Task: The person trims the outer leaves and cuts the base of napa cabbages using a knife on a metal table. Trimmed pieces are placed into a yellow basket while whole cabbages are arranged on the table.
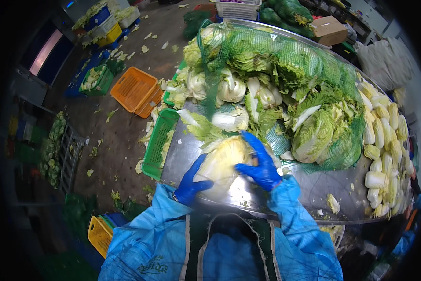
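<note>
A pale, trimmed-looking napa cabbage (221, 165) is tilted over the front of the steel table (284, 191). My left hand (192, 183), in a blue glove, grips its left side with the thumb across the near end. On the cabbage's right side is my right hand (263, 162), also blue-gloved and slightly blurred, thumb and fingers spread. A small brownish thing shows at its palm, too unclear to name. Just beyond lie a loose green outer leaf (200, 124) and another cabbage (231, 119), its white base towards me.
Green mesh netting (340, 151) wraps several untrimmed cabbages across the back. Peeled cabbages (382, 140) are piled at the right end. A green crate (156, 147) stands against the table's left edge; an orange crate (135, 89) and scattered leaves are on the floor.
</note>
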Available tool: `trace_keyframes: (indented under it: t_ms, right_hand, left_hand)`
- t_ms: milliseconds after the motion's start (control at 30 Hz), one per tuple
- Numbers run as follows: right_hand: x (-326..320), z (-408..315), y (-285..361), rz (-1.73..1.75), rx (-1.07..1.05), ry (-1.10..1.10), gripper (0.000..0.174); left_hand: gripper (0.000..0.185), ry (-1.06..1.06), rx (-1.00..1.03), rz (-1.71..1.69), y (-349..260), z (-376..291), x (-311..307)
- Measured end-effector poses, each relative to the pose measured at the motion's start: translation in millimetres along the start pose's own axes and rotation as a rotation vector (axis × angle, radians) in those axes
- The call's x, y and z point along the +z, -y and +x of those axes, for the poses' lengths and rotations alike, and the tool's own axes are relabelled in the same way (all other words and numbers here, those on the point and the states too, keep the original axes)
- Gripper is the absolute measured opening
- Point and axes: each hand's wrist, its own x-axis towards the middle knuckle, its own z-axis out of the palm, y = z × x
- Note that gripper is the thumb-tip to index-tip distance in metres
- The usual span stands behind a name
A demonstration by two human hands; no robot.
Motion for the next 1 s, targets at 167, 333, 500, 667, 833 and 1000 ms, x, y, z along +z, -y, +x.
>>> trace_keyframes:
  t_ms: [167,333,500,667,833,1000]
  right_hand:
    - [14,21,-23,-0.228,0.156,0.041,0.051]
    - [26,11,-62,-0.324,0.267,0.010,0.032]
    - [-20,-6,-116,-0.607,0.357,-0.070,0.038]
    - [-5,3,-20,0.213,0.251,-0.034,0.060]
    - [11,19,-1,0.426,0.434,0.029,0.043]
    - [-25,-15,-128,0.030,0.291,-0.241,0.056]
  left_hand:
    - [0.094,0.066,-0.072,0.008,-27,4,-3]
    - [0.077,0.019,-0.181,0.056,2,-11,-7]
    - [0.074,0.040,-0.195,-0.285,2,-29,-6]
    - [0.077,-0.022,-0.338,-0.748,7,-31,-17]
    - [0.069,0.076,-0.374,-0.911,14,-20,-22]
    - [0.048,0.080,0.137,0.144,-47,-2,41]
